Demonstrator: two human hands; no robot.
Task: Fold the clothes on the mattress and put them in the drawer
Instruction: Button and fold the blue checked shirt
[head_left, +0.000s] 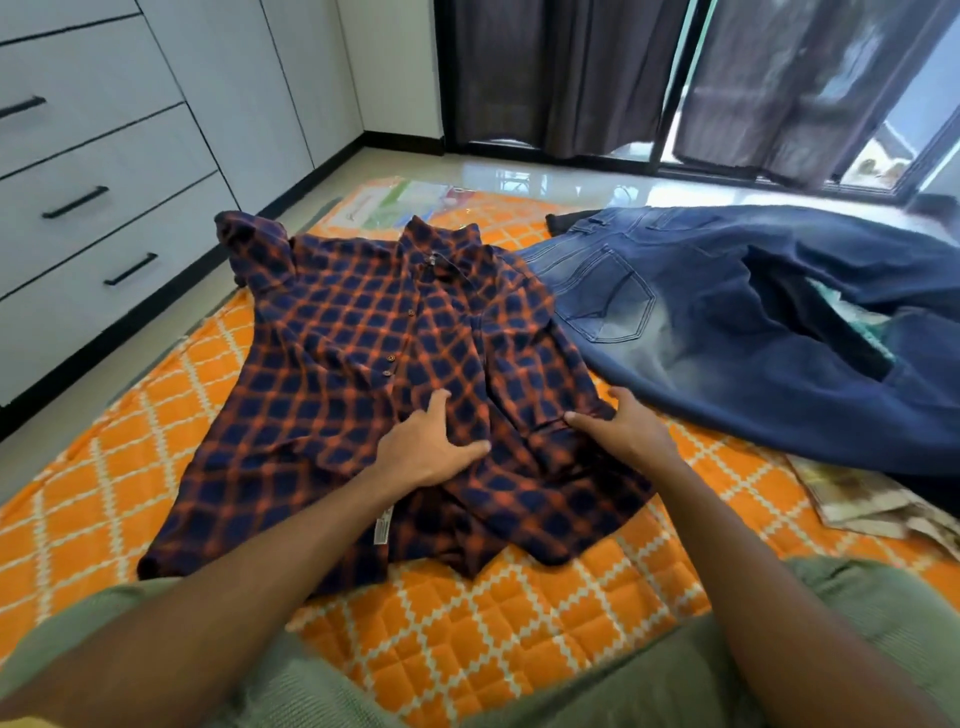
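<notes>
From the head view I am at the folding step, with nothing yet near a drawer: the plaid shirt (395, 374) lies spread, collar away from me, on the orange quilted mattress (493, 639). My left hand (427, 447) lies flat on the shirt's lower middle, fingers straight and spread, pinning the cloth. My right hand (621, 426) is at the shirt's right edge; it looks as if the thumb and fingers nip the fabric there, though I cannot be sure of the grip from this angle. The next move, as I judge it, is to bring that right side over toward the middle while the left hand keeps the body from sliding, then treat the other side and the sleeve the same way. The blue jeans (727, 332) lie unfolded just beside the shirt, to its right. The mattress sits on a glossy tiled floor (545, 179); white drawers (93, 208) with black handles stand to the left, all closed, and dark curtains (571, 73) hang before a glass door ahead.
</notes>
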